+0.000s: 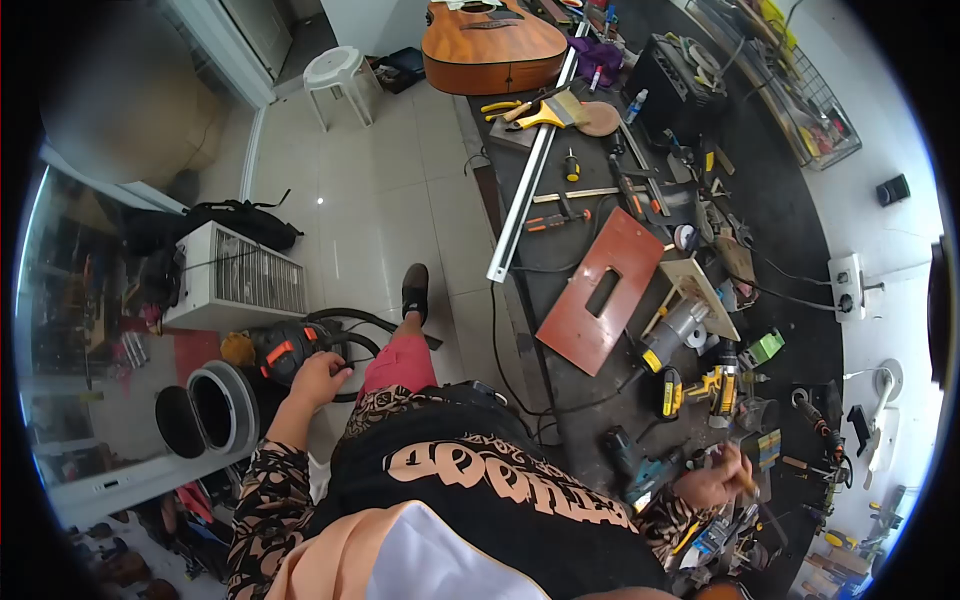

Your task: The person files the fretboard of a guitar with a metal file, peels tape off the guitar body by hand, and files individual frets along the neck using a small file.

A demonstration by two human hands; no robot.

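Observation:
My left hand (320, 378) hangs at my left side, its fingers loosely apart, with nothing visible in it. Close beyond it is a black and orange shop vacuum (285, 350) on the floor; whether they touch is not clear. My right hand (712, 484) is over the near right part of the workbench, fingers closed around a small brown wooden-looking piece (747, 484), mostly hidden by the fingers. Around this hand lie a teal power tool (655, 475), a yellow cordless drill (715, 388) and a cluster of small tools (712, 535).
A reddish-brown board (602, 290) with a slot lies on the dark bench (560, 400), beside a grey router (678, 330). A long metal straightedge (530, 190) overhangs the edge near an acoustic guitar (490, 55). An open bin (222, 405) and white stool (335, 68) stand on the floor.

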